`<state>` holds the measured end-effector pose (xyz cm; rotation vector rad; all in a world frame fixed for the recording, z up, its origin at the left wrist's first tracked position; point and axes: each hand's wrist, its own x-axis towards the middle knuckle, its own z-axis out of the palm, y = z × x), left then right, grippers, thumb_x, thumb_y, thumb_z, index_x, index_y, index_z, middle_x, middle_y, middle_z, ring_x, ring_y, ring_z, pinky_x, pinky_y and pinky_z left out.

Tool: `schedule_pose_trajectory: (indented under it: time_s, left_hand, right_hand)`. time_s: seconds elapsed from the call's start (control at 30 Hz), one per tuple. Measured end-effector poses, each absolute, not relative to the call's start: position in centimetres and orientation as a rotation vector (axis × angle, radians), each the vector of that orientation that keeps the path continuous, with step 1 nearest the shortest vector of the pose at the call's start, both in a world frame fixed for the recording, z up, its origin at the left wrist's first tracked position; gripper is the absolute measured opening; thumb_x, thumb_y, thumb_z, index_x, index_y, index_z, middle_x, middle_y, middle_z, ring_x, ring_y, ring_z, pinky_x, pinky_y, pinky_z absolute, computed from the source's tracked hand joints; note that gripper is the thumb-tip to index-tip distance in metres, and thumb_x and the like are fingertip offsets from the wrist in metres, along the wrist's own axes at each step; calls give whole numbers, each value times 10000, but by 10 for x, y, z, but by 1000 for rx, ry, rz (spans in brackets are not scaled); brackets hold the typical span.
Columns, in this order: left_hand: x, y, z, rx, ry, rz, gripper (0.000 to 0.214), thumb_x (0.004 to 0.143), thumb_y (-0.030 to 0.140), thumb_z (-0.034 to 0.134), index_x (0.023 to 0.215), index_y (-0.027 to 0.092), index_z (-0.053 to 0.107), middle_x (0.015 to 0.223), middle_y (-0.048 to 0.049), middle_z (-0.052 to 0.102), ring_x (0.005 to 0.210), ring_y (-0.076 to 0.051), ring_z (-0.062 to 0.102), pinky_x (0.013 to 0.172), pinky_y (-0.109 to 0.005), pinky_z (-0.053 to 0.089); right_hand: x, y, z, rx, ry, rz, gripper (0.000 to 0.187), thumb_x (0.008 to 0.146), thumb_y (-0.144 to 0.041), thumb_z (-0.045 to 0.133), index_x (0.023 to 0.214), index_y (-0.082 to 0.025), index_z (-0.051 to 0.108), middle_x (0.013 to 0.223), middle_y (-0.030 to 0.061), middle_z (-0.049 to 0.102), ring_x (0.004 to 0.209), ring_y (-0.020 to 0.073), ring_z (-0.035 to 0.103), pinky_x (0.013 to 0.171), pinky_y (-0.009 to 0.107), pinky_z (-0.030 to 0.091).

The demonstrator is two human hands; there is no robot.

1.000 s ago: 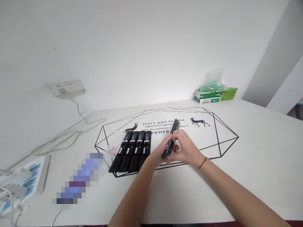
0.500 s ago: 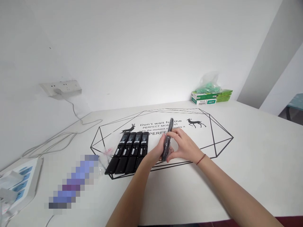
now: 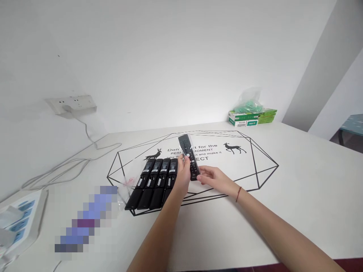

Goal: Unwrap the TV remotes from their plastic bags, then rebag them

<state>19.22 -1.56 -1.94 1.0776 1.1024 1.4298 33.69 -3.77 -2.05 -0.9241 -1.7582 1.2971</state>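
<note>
A black remote control (image 3: 188,155) is held above the white table (image 3: 283,196), button side up and tilted away from me. My left hand (image 3: 181,176) grips its left side, fingers closed round it. My right hand (image 3: 213,177) pinches its near end from the right. Just left of my hands, several black remotes (image 3: 154,182) lie side by side, backs up, on the table's printed line pattern.
A clear plastic wrapper (image 3: 128,183) lies left of the row of remotes. A white power strip (image 3: 19,223) and cables sit at the far left, a wall socket (image 3: 70,104) above them. Green boxes with a plastic bag (image 3: 251,111) stand at the table's back right.
The remote has turned from edge-on to button side up and shifted a little left and away. My right hand has slid from its side to its near end.
</note>
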Motion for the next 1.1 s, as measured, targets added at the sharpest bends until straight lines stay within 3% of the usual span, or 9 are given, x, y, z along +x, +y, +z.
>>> schedule_pose_trajectory:
  time_s: [0.1, 0.2, 0.3, 0.4, 0.5, 0.67, 0.83, 1.1]
  left_hand:
    - [196, -19, -16, 1060, 1068, 1410, 439, 851, 506, 508, 1198, 250, 424, 1048, -51, 626, 967, -168, 603, 801, -284, 481]
    - [196, -24, -10, 1057, 1054, 1354, 444, 826, 470, 563, 1191, 249, 438, 965, -38, 641, 879, -168, 627, 718, -285, 510]
    - [195, -25, -6, 1110, 1039, 1336, 479, 814, 447, 585, 1221, 239, 440, 965, -54, 643, 849, -173, 632, 696, -297, 524]
    - [194, -22, -9, 1250, 1093, 1275, 566, 825, 434, 565, 1317, 221, 383, 1000, -72, 635, 793, -151, 628, 684, -284, 519]
    - [194, -20, -16, 1467, 1221, 1169, 623, 856, 452, 491, 1392, 204, 294, 1084, -93, 605, 765, -140, 621, 676, -280, 505]
    - [193, -23, -21, 1906, 1331, 870, 599, 862, 482, 423, 1391, 214, 337, 1019, -53, 603, 721, -140, 588, 753, -309, 471]
    - [195, -24, -23, 2003, 1335, 697, 549, 849, 468, 401, 1314, 181, 460, 956, -45, 615, 687, -148, 572, 723, -300, 460]
    - [196, -23, -26, 2034, 1347, 586, 464, 841, 453, 387, 1156, 190, 603, 837, -34, 642, 715, -179, 577, 724, -310, 449]
  right_hand:
    - [335, -36, -21, -934, -1672, 1304, 378, 818, -469, 584, 1035, -166, 648, 912, 67, 679, 855, 194, 625, 764, 350, 519]
    - [337, -34, -22, -921, -1575, 1343, 432, 806, -527, 566, 1028, -164, 641, 980, 88, 666, 909, 207, 622, 715, 332, 545]
    - [338, -31, -23, -918, -1491, 1342, 498, 784, -597, 545, 1019, -165, 622, 997, 101, 660, 825, 196, 648, 637, 311, 552]
    - [339, -26, -25, -1005, -1393, 1305, 515, 780, -647, 489, 903, -157, 591, 821, 84, 669, 624, 170, 648, 560, 303, 534]
    - [345, -14, -28, -1116, -1357, 1183, 480, 823, -631, 393, 788, -173, 534, 594, 38, 611, 547, 171, 622, 544, 301, 514]
    - [394, 11, -33, -1327, -1352, 842, 391, 858, -533, 348, 725, -200, 503, 525, 1, 567, 490, 156, 551, 552, 288, 465]
    - [487, 11, -39, -1660, -1333, 413, 347, 871, -385, 348, 711, -190, 586, 540, 13, 568, 592, 177, 555, 630, 272, 393]
    - [568, 27, -50, -2123, -1239, 86, 329, 869, -242, 360, 783, -162, 667, 809, 120, 680, 765, 218, 592, 652, 277, 358]
